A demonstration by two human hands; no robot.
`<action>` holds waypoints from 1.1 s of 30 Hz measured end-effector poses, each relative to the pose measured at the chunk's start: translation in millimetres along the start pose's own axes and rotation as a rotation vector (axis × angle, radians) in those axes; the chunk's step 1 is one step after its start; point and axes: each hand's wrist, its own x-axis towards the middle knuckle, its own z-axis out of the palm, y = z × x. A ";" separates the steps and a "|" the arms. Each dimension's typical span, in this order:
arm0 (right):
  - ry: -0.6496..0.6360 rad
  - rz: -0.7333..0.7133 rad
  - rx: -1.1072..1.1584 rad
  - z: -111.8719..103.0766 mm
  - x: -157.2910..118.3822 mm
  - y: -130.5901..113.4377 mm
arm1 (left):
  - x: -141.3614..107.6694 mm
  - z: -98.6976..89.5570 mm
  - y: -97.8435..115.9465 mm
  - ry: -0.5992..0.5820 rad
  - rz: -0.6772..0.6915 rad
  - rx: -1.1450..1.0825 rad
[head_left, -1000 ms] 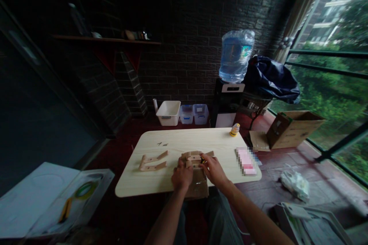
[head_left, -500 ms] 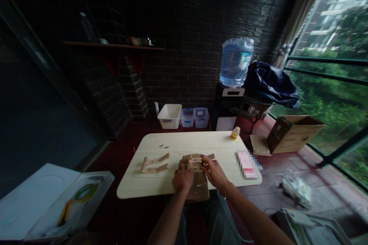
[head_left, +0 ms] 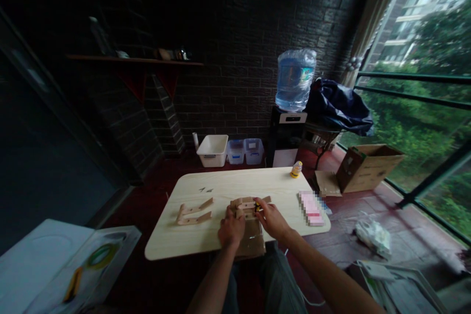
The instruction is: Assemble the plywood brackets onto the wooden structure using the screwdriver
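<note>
My left hand (head_left: 231,229) grips the left end of a tan U-shaped piece (head_left: 246,206) with dark holes in its strips, probably wood or cardboard. That piece lies on folded brown cardboard (head_left: 252,238), which reaches over the table's near edge. Between the fingers of my right hand (head_left: 271,218) is a small yellow-and-black tool (head_left: 257,206), held at the piece's right side. Its kind and its tip cannot be made out. A matching U-shaped piece (head_left: 195,216) rests on the table to the left, touched by neither hand.
On the pale table (head_left: 165,240) are small dark bits (head_left: 206,190), a yellow-capped bottle (head_left: 296,170) and a blurred pink item (head_left: 311,208). An open case (head_left: 121,250) stands lower left. Beyond are bins (head_left: 213,151), a water dispenser (head_left: 289,135) and a cardboard box (head_left: 368,169).
The whole view has shifted slightly as the head turned right. Both hands keep their places at the U-shaped piece, the yellow-and-black tool still in my right hand.
</note>
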 end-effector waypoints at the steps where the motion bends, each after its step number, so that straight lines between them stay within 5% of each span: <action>1: -0.019 -0.008 -0.011 -2.3 0.8 -1.0 | 0.8 1.0 -0.6 -0.002 0.003 -0.001; 18: 0.058 0.090 0.013 7.2 -5.4 -3.7 | -3.1 -1.6 -0.2 0.007 0.010 0.017; 33: -0.336 -0.007 -0.415 -37.0 50.0 -28.8 | -0.3 -0.1 0.2 -0.001 0.003 -0.018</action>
